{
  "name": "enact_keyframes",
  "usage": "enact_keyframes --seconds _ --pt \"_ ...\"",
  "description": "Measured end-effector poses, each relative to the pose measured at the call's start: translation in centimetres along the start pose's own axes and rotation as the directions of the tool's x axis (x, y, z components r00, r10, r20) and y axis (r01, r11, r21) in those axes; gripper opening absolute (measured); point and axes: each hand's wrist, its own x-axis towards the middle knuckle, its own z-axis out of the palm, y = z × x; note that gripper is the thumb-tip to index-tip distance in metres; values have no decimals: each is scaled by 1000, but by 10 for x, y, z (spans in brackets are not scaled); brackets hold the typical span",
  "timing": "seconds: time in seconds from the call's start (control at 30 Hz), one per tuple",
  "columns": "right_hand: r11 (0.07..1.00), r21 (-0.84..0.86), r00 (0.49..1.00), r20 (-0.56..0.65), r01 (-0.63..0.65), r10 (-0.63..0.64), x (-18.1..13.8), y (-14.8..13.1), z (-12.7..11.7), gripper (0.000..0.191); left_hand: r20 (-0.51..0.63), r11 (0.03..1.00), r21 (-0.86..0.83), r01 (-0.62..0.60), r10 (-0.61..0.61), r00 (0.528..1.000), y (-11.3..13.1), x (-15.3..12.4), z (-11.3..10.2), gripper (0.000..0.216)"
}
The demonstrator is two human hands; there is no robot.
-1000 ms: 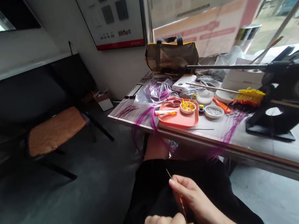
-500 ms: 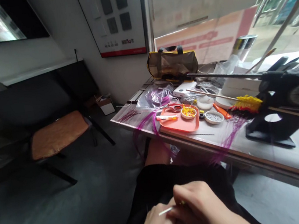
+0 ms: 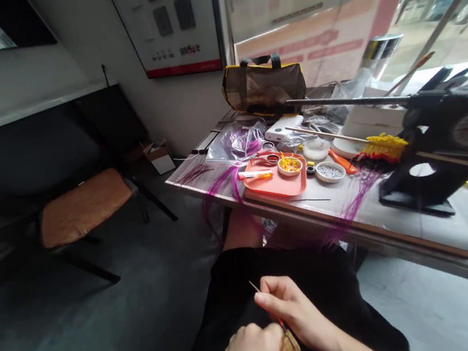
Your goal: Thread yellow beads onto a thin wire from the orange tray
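Observation:
Over the dark cloth on my lap, my left hand [image 3: 252, 350] is closed on a small tan block [image 3: 289, 346] that looks like wood, most of it covered by the fingers. My right hand [image 3: 296, 309] sits just beyond it, thumb and forefinger pinching a thin pointed rod [image 3: 253, 285]. The tip sticks out up and to the left. A dark, slim piece with a bit of orange shows between the hands against the block; I cannot tell whether it belongs to the same rod.
On the table ahead, a coral tray [image 3: 277, 190] bears a bowl of yellow-orange bits [image 3: 289, 163], scissors [image 3: 272, 158] and an orange-white pen-like item [image 3: 255, 175]. Purple hair strands [image 3: 357, 201] hang over the edge. A black clamp stand [image 3: 418, 184] stands right; a chair [image 3: 85, 205] is left.
My hands have shifted apart, so the tan block now shows. The right hand's rod points up-left beyond its fingers. The view has tilted slightly down.

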Motion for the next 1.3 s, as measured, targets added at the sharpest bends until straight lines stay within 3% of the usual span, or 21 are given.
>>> enact_keyframes --seconds 0.13,0.33,0.43,0.53,0.6,0.67,0.73,0.8,0.87,0.93,1.0,1.07,1.17,1.3 --pt "999 29 1000 -4 -15 16 1 2 -1 53 3 998 70 -2 2 1000 6 1 -5 29" --pt "998 66 996 -89 -13 19 16 15 -4 51 134 987 154 -39 18 991 14 6 3 30" --pt "995 84 989 -142 60 -47 16 6 -9 49 38 997 52 -52 50 998 4 6 9 22" --pt "974 80 949 -252 213 -187 4 -15 -17 45 -70 973 -227 -48 33 997 -11 8 6 20" --pt "937 40 898 -301 348 -320 -6 -27 -24 41 -78 858 -507 -80 47 996 -18 10 0 33" --pt "887 -24 841 -309 461 -445 -15 -34 -29 39 -52 628 -775 -65 39 998 -22 12 -5 39" --pt "860 -77 802 -325 505 -501 -19 -36 -33 39 -32 371 -928 -30 1 999 -25 13 -9 33" --pt "863 -96 777 -396 495 -490 -18 -36 -35 37 -93 197 -977 -81 -54 994 -27 14 -14 24" --pt "877 -65 760 -471 476 -448 -15 -38 -35 34 -212 59 -977 -207 -120 970 -31 15 -27 18" --pt "876 -9 754 -505 482 -419 -13 -40 -36 31 -295 -127 -937 -327 -218 930 -36 18 -51 21" --pt "864 44 760 -501 501 -415 -13 -42 -36 29 -305 -309 -866 -393 -294 906 -42 25 -82 29" --pt "857 82 771 -486 509 -412 -13 -42 -37 28 -391 -379 -785 -490 -311 866 -46 35 -114 34" --pt "866 107 790 -477 488 -386 -13 -38 -41 26 -512 -388 -715 -582 -276 813 -43 53 -152 39" --pt "883 122 800 -492 453 -343 -10 -33 -47 29 -580 -377 -712 -592 -159 799 -19 65 -166 38"
